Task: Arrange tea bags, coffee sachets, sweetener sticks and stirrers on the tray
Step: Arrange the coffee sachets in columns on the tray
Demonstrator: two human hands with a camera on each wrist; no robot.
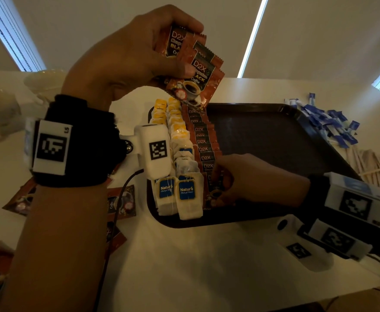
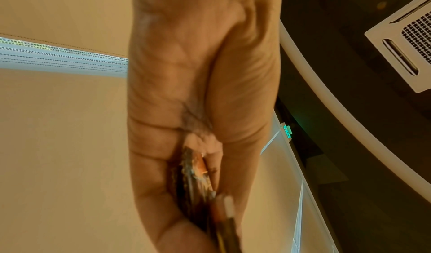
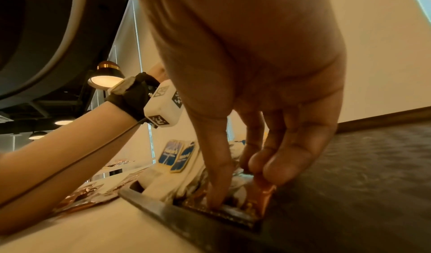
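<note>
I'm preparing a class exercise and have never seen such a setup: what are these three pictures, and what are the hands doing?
No machine here: a person works with bare hands, wearing one camera on the head and one on each wrist. The head view looks down on a dark tray on a white table. Rows of tea bags and coffee sachets already lie on it. The left hand holds spare sachets above the tray; its wrist view shows them edge-on. The right hand pinches the nearest sachet of the row, seen close in its wrist view. Blue sticks and wooden stirrers wait beside the tray.
</note>
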